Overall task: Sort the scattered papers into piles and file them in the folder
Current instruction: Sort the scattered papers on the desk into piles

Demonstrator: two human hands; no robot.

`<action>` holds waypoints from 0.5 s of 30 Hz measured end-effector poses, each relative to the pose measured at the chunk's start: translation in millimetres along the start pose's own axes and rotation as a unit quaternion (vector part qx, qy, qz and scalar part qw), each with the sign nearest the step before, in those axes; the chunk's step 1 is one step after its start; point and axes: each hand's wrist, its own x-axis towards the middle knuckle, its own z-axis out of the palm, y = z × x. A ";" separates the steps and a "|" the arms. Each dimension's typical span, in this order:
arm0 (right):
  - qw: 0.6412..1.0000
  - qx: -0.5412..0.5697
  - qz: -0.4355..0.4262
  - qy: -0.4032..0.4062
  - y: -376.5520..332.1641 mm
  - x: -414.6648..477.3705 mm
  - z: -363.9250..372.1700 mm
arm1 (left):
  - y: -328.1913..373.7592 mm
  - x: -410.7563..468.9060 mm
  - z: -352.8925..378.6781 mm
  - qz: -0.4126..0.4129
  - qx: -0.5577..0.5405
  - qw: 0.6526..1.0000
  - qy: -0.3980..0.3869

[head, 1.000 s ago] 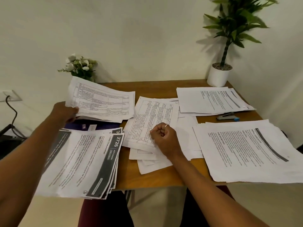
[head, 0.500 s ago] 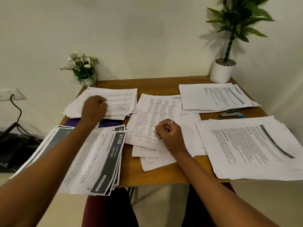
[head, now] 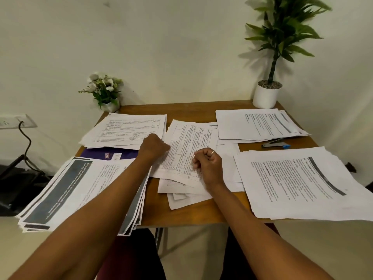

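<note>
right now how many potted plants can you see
2. A small flower pot stands at the back left corner of the table; a tall leafy plant in a white pot stands at the back right corner. The papers do not seem to hide any others.

Left hand (head: 154, 147) moved off the far pile (head: 129, 128), seemingly onto the middle sheet (head: 189, 142)

The table (head: 193, 211) is warm brown wood. My sheets are white with black print: the left pile (head: 60, 190) carries broad dark grey bands, the middle sheet (head: 189, 142) a fine black grid, the right pile (head: 302, 178) a curved grey stripe. The folder (head: 96, 153) is deep purple. The stapler (head: 276, 144) is grey, tipped blue. A gold ring (head: 213, 152) sits on my right hand (head: 209, 164). The pot (head: 265, 98) is white, its plant (head: 282, 31) green.
</note>
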 end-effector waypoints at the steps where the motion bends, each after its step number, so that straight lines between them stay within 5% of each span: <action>1: 1.000 0.008 0.006 0.002 -1.7 -0.2 -0.2 | 2.0 0.2 -0.5 -0.005 -0.008 1.000 -0.007; 15: 1.000 0.007 0.025 0.010 -3.9 1.3 -0.5 | 12.7 -8.1 -0.6 -0.017 0.005 1.000 0.012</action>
